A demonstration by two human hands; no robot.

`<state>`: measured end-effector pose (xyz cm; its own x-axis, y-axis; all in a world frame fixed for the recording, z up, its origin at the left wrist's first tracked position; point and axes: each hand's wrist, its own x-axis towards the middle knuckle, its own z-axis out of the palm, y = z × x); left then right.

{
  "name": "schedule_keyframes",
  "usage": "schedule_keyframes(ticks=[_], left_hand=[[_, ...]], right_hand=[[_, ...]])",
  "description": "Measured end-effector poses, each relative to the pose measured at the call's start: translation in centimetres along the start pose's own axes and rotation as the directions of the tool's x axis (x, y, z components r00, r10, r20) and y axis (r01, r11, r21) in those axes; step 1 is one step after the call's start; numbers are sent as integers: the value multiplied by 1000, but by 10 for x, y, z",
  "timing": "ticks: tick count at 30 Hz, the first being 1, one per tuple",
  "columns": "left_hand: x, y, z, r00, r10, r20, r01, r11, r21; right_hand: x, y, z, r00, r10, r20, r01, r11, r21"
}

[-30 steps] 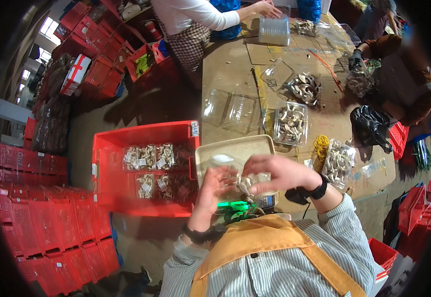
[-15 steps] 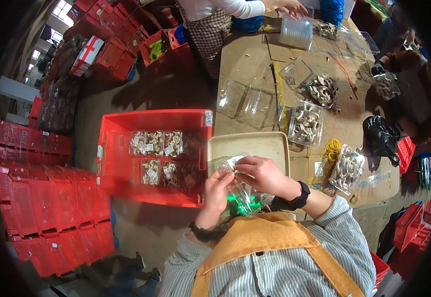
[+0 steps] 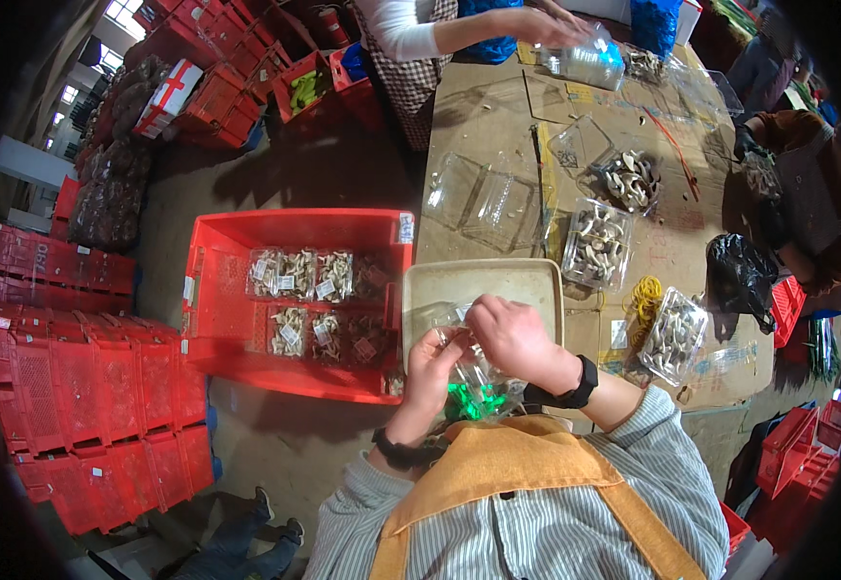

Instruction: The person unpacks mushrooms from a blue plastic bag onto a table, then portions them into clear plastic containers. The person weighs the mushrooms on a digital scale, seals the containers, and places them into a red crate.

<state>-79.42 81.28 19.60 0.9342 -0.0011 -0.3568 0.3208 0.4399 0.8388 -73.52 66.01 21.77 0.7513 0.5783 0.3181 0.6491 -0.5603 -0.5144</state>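
My left hand (image 3: 429, 369) pinches the left side of a clear plastic pack (image 3: 480, 375) with a white label (image 3: 462, 311) at its far end. My right hand (image 3: 514, 338) is closed at the pack's upper edge, its fingertips close to the left thumb; just what they pinch is partly hidden. Beneath the hands is a cream tray (image 3: 483, 273). Green lit digits (image 3: 475, 398) glow through the clear plastic near my apron. To the left, a red crate (image 3: 290, 385) contains several labelled mushroom packs (image 3: 297, 273) in two rows.
On the cardboard-covered table, mushroom punnets (image 3: 598, 244), an open clamshell (image 3: 483, 201), yellow bands (image 3: 646, 296) and a black bag (image 3: 739, 275) lie about. Across it, one person's hand (image 3: 551, 29) reaches to stacked containers; another person (image 3: 812, 184) works right. Red crates (image 3: 92, 377) stand left.
My right hand has shifted slightly up and right, its fingers more curled. The person across has moved a hand over the stacked clear containers. The view has turned slightly.
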Motion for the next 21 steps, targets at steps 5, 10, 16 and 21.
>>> schedule_keyframes(ticks=[5, 10, 16, 21], left_hand=[[0, 8, 2, 1000, 8, 10, -9, 995, 104], [2, 17, 4, 999, -36, 32, 31, 991, 127], [6, 20, 4, 996, -59, 71, 43, 976, 212], [10, 20, 9, 993, -64, 101, 42, 978, 206]], right_hand=[[5, 17, 7, 985, 166, -47, -147, 949, 278], [3, 29, 12, 964, 254, -75, -214, 914, 344], [-1, 50, 11, 825, 540, 168, -535, 647, 544], [-18, 58, 12, 755, 599, 269, -543, 340, 768]])
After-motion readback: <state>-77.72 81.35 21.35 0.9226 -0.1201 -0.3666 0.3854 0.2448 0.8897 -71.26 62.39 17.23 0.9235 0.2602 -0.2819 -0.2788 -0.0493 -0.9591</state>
